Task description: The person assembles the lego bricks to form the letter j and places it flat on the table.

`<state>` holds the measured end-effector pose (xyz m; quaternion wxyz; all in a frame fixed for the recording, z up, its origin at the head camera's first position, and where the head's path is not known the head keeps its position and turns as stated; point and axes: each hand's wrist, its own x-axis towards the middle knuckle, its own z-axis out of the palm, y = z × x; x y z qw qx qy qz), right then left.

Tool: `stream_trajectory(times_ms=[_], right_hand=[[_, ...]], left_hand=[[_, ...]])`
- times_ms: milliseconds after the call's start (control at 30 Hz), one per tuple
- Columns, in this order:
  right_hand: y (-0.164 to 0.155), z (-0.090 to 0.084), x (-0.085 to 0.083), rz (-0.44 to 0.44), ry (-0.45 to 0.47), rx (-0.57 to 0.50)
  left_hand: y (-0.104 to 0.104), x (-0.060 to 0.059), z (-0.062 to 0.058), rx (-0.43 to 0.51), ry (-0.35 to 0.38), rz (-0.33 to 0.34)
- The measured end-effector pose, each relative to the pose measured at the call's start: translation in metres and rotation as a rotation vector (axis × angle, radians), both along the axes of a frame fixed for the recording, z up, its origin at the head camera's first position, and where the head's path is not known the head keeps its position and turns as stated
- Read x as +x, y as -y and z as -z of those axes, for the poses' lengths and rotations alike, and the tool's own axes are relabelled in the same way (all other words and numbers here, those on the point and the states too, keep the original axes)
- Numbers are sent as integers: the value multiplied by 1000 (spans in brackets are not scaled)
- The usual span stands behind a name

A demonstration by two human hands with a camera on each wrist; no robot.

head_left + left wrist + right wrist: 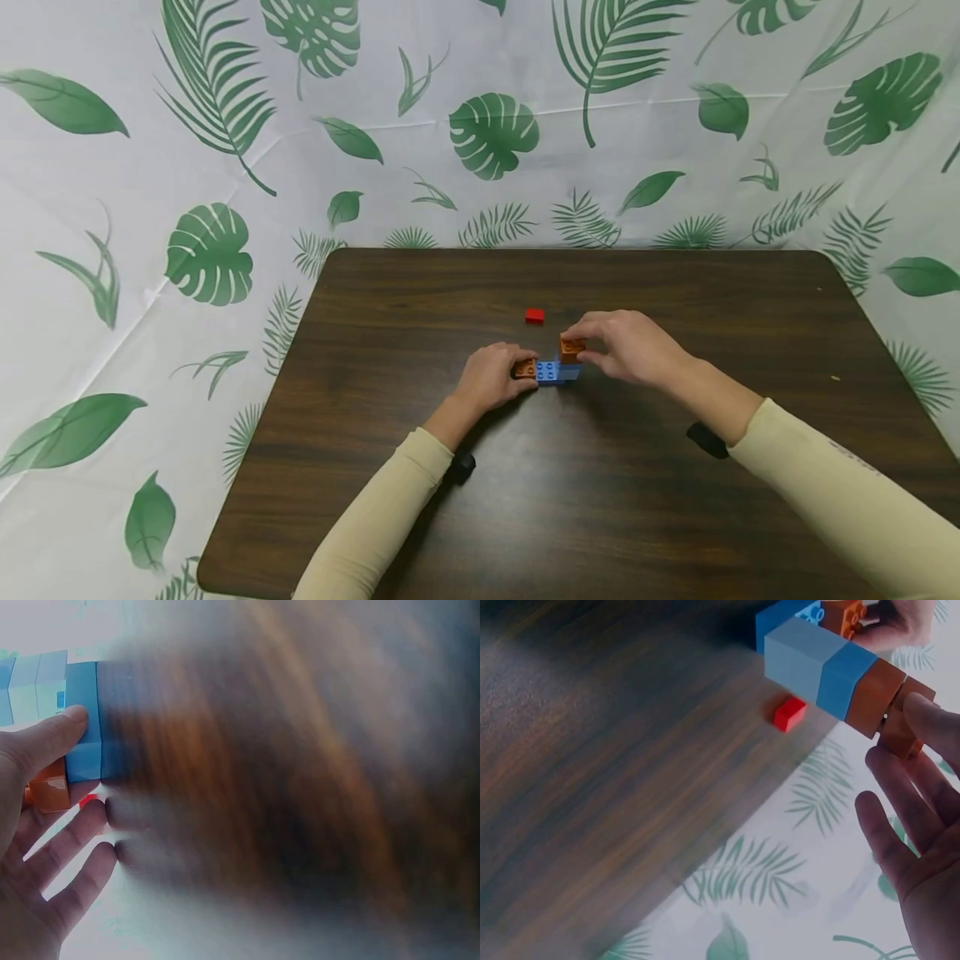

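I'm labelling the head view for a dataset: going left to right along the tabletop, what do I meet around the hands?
Left hand → orange brick it holds → blue brick → orange brick pinched on top → right hand. The red brick lies farther back, apart from the rest.

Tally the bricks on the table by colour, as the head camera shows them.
Red bricks: 1
Orange bricks: 2
Blue bricks, one darker and one lighter: 2
Total: 5
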<state>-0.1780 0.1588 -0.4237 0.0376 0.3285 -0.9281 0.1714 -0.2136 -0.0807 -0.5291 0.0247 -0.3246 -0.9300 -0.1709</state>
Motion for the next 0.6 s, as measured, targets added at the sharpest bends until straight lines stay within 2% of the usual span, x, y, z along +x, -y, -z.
stream_trajectory(times_ms=[600], right_hand=[[0, 0, -1, 20, 33, -6]], left_hand=[[0, 1, -2, 13, 7, 4]])
